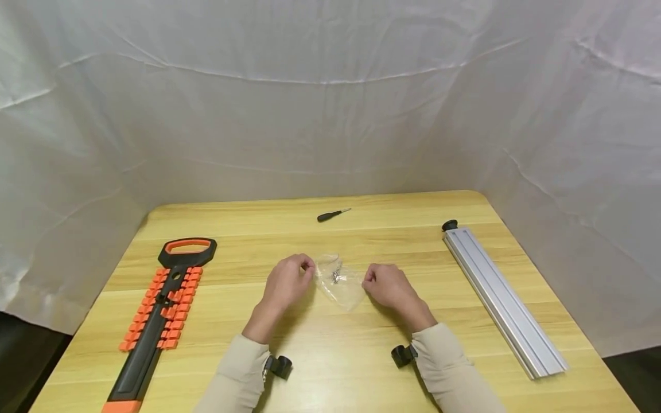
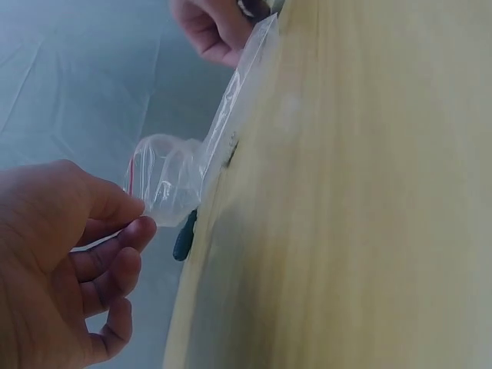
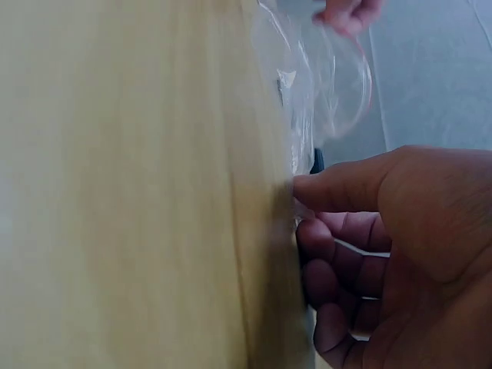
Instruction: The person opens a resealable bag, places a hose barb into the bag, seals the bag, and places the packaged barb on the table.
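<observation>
A clear plastic zip bag [image 1: 345, 293] is stretched between my two hands, low over the middle of the table. Inside it lie a few small shiny metal pieces [image 1: 336, 276], too small to name. My left hand [image 1: 287, 281] pinches one edge between thumb and forefinger; in the left wrist view a red line runs along the bag's mouth [image 2: 161, 177] beside those fingertips. On the other side my right hand [image 1: 389, 285] pinches the opposite end, and the right wrist view shows its thumb [image 3: 338, 184] pressed against the forefinger with the plastic between them.
A small black screwdriver [image 1: 329, 216] lies beyond the bag near the table's back edge. To the left is a long black tool [image 1: 147, 332] with an orange-lined loop handle and rows of orange clips. A grooved aluminium bar [image 1: 503, 298] with a black knob [image 1: 450, 225] lies right.
</observation>
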`<state>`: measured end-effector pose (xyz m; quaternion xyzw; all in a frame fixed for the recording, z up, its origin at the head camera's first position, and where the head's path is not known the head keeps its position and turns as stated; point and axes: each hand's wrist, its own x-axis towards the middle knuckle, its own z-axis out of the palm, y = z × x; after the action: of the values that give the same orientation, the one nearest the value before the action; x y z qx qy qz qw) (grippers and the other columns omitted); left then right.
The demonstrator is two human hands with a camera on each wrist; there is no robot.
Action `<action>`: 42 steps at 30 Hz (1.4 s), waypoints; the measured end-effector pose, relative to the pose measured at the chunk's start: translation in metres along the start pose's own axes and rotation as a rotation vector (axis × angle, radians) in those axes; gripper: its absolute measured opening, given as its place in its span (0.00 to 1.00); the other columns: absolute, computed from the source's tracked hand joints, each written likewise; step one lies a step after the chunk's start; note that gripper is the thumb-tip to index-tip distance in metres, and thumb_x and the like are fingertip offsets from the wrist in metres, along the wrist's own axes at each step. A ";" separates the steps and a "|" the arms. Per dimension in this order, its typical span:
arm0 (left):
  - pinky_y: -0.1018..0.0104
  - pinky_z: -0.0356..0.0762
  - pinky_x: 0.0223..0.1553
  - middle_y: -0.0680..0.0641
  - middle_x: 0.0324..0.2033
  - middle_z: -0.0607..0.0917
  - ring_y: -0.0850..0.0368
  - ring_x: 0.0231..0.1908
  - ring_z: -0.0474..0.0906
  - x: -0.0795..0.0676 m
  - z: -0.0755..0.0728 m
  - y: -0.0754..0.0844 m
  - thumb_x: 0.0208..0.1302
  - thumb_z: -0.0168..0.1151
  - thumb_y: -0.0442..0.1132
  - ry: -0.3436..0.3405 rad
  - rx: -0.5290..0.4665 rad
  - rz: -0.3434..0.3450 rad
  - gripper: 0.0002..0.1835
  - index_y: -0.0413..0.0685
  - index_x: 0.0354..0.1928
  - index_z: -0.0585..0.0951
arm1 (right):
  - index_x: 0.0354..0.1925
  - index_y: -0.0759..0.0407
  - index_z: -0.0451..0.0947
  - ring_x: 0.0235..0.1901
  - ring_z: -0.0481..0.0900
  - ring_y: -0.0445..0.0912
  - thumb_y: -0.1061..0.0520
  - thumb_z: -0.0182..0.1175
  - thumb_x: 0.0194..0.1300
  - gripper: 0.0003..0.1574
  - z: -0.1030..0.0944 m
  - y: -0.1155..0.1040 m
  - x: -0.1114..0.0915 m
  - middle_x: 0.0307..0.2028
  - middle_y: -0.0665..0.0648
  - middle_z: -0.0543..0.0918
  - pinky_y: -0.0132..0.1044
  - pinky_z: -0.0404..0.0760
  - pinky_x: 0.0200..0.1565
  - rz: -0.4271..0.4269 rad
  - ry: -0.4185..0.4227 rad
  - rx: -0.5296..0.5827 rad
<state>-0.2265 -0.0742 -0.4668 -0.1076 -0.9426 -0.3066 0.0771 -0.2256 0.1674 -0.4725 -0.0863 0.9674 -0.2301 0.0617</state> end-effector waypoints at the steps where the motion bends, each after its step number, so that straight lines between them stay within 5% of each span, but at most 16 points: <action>1: 0.70 0.71 0.26 0.51 0.34 0.86 0.61 0.27 0.74 0.002 0.000 -0.001 0.65 0.59 0.38 -0.003 -0.001 -0.005 0.04 0.50 0.36 0.84 | 0.28 0.50 0.78 0.26 0.73 0.42 0.55 0.61 0.63 0.06 0.000 -0.002 -0.003 0.25 0.47 0.79 0.36 0.73 0.33 -0.004 0.002 -0.006; 25: 0.61 0.76 0.39 0.51 0.40 0.84 0.56 0.37 0.78 0.036 0.009 0.001 0.71 0.54 0.40 -0.019 -0.086 -0.006 0.06 0.52 0.40 0.81 | 0.17 0.50 0.71 0.18 0.70 0.42 0.54 0.61 0.58 0.15 0.021 -0.043 -0.036 0.17 0.47 0.74 0.34 0.67 0.20 0.022 -0.012 -0.020; 33: 0.64 0.72 0.33 0.50 0.39 0.83 0.58 0.28 0.73 0.039 -0.002 0.013 0.72 0.53 0.42 0.037 -0.218 0.028 0.07 0.49 0.43 0.80 | 0.16 0.49 0.72 0.17 0.69 0.41 0.56 0.61 0.57 0.16 0.020 -0.042 -0.037 0.16 0.46 0.73 0.33 0.66 0.20 0.009 0.025 0.023; 42: 0.65 0.73 0.33 0.48 0.37 0.82 0.56 0.31 0.74 0.038 -0.023 0.031 0.72 0.54 0.40 0.103 -0.259 0.083 0.07 0.48 0.42 0.80 | 0.19 0.48 0.75 0.18 0.69 0.39 0.60 0.58 0.56 0.12 0.020 -0.036 -0.033 0.18 0.45 0.76 0.31 0.68 0.22 -0.073 0.157 0.002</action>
<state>-0.2541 -0.0571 -0.4233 -0.1394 -0.8846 -0.4275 0.1236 -0.1849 0.1333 -0.4708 -0.1031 0.9652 -0.2395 -0.0224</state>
